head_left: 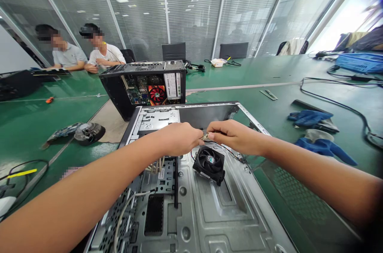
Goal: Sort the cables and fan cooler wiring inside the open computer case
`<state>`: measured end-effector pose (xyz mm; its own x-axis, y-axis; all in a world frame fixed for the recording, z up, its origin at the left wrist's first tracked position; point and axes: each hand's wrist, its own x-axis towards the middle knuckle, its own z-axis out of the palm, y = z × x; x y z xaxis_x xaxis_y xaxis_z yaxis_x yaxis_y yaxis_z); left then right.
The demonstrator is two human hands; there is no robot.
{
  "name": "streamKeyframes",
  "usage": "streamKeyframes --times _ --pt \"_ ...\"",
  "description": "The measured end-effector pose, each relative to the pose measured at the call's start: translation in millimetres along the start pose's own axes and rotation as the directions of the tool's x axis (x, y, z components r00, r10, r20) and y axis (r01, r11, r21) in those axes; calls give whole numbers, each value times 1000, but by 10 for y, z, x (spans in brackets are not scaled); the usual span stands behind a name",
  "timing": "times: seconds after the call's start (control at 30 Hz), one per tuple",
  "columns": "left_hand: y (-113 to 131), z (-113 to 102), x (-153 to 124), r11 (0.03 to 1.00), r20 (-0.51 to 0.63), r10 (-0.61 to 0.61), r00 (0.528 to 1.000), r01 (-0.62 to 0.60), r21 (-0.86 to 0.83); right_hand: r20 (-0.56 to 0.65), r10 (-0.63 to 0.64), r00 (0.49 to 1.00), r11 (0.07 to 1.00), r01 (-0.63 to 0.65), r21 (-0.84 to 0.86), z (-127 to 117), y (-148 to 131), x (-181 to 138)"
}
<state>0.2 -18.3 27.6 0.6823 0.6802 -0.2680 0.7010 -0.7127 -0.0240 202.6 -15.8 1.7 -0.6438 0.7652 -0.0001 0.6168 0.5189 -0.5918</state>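
Observation:
Both hands meet over an open computer case point(215, 213) lying on its side on the table. My left hand point(183, 138) is closed, its fingertips pinching a small pale cable connector point(205, 137). From the other side my right hand point(231, 134) pinches the same spot, thumb against fingers. Just below the fingers a black cooling fan point(209, 164) rests tilted in the case, and thin wires point(229, 150) trail to its right. Grey cables point(122, 215) hang along the case's left side. How the connector's parts fit together is hidden by the fingers.
Behind the case stands a second computer tower point(142, 68) with a red fan. Blue gloves point(311, 118) and loose black cables point(338, 101) lie at right, with a blue basket point(359, 62) beyond. A cap point(89, 133) lies at left. Two people point(103, 52) sit across the table.

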Motion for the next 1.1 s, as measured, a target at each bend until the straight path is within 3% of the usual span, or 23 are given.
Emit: streamKeyframes --times 0.87,1.1 --pt "-21 24 -1 1000 -54 15 998 -15 -9 14 -5 1000 999 5 45 -8 -23 0" --pt "-21 34 -3 999 -41 18 999 -20 -25 39 -22 999 992 17 124 -18 -18 5"
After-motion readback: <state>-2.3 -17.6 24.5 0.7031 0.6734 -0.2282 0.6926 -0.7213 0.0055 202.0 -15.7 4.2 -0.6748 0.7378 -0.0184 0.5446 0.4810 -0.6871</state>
